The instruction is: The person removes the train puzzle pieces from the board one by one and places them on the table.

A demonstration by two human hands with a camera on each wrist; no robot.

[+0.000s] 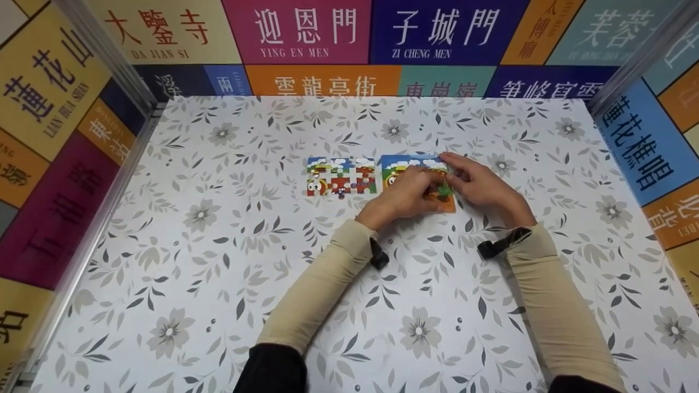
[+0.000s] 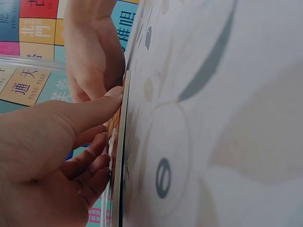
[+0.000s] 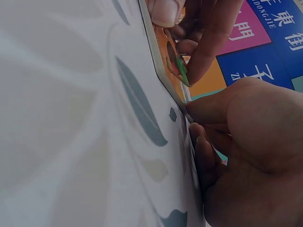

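A colourful jigsaw puzzle board [image 1: 407,160] with a cartoon picture and an orange lower edge lies flat, partly covered by both hands. My left hand [image 1: 407,192] reaches over its middle; its fingers pinch a green-and-brown puzzle piece [image 3: 178,65], which looks tilted against the board. The left thumb [image 3: 165,12] rests on the board near its lower edge. At the board's right side, my right hand [image 1: 483,183] touches the edge and upper corner with thumb and fingers. Several loose-looking puzzle pieces [image 1: 339,183] are arranged in rows left of the board.
The table [image 1: 229,305] wears a white cover with grey flowers and leaves. Panels with coloured lettering [image 1: 306,33] stand along the back and both sides. Black straps [image 1: 378,254] sit at both wrists, over beige sleeves [image 1: 322,284].
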